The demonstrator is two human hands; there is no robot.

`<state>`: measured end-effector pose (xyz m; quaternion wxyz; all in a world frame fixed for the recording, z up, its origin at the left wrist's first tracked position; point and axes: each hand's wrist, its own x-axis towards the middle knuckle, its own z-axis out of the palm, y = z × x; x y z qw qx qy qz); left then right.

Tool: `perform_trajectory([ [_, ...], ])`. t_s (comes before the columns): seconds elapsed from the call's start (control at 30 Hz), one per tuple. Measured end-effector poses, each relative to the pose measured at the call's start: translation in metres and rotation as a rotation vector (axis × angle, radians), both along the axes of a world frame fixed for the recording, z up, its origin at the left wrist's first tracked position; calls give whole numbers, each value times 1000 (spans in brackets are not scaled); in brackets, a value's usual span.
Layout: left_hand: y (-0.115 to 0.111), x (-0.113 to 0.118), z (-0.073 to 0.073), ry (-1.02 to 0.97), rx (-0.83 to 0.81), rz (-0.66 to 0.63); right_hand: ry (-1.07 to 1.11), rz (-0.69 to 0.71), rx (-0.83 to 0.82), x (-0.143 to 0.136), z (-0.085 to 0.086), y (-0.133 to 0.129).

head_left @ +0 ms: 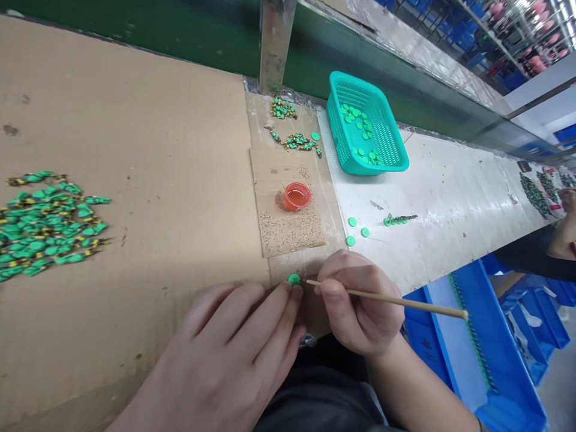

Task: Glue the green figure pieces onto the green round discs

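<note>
My right hand (360,300) is closed around a thin wooden stick (405,302), whose narrow tip points left at a small green disc (294,279). The fingertips of my left hand (252,336) press together at the disc's lower edge, at the front edge of the cardboard. A small dark piece lies between the disc and the stick's tip; its shape is too small to tell. Beyond my hands, a red cup (297,196) of orange-red liquid stands on a cardboard square (292,234) dotted with brown specks.
A teal basket (391,141) holds green discs at the back. Loose discs (365,232) and a short row of discs (395,221) lie right of the cup. Green pieces (45,225) are heaped at left. Blue trays (499,360) and a person's arm (562,237) are at right.
</note>
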<state>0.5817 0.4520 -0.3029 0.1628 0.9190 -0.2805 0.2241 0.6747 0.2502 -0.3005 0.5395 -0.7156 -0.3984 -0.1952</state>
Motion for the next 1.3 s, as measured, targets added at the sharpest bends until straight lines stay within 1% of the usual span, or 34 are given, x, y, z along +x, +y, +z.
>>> perform_trajectory([
  [0.1,0,1,1,-13,-2,6,33,-39,71,0,2,-1],
  [0.2,1,1,2,-25,12,7,65,-95,102,7,13,1],
  [0.27,1,1,3,-31,25,8,78,-153,82,20,25,4],
  [0.37,0,1,1,-30,13,15,62,-235,28,48,41,15],
  [0.47,-1,1,-2,-20,-16,19,23,-211,-33,76,49,27],
  [0.53,0,1,-4,-22,-26,26,3,-173,-73,89,50,33],
  [0.6,0,0,-6,-34,-39,44,-13,-150,-109,96,48,37],
  [0.7,1,0,-7,-47,-51,60,-36,-148,-144,99,44,39],
  [0.83,1,1,-7,-47,-42,49,-47,-146,-142,99,41,39],
  [1.07,1,2,-5,-42,-32,46,-35,-157,-132,98,41,37],
  [1.17,1,1,-5,-47,-19,58,-38,-202,-101,89,46,33],
  [1.3,1,3,-2,-32,8,33,-21,-239,-60,66,50,26],
])
